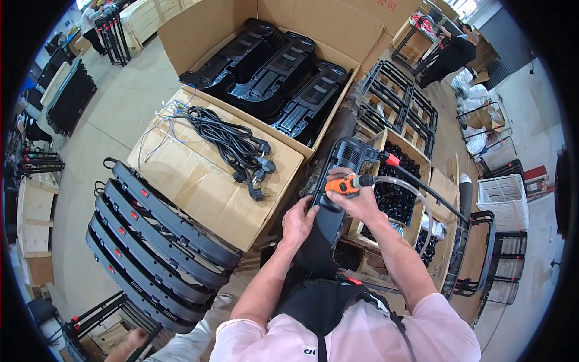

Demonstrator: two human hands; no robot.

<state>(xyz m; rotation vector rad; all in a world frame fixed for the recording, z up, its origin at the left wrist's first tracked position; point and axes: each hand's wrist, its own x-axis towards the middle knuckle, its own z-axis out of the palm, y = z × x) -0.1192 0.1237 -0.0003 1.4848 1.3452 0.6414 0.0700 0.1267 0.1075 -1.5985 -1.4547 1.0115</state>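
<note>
A long black plastic housing (330,205) stands tilted in front of the person, its near end hidden behind the chest; the left hand (298,222) grips its edge; the right hand (357,199) is closed around an orange pneumatic screwdriver (341,185) pressed on it, clear hose trailing right; left, a closed brown carton (199,181) carries coiled black power cords (232,145); beyond, an open carton (253,24) holds black shells.
</note>
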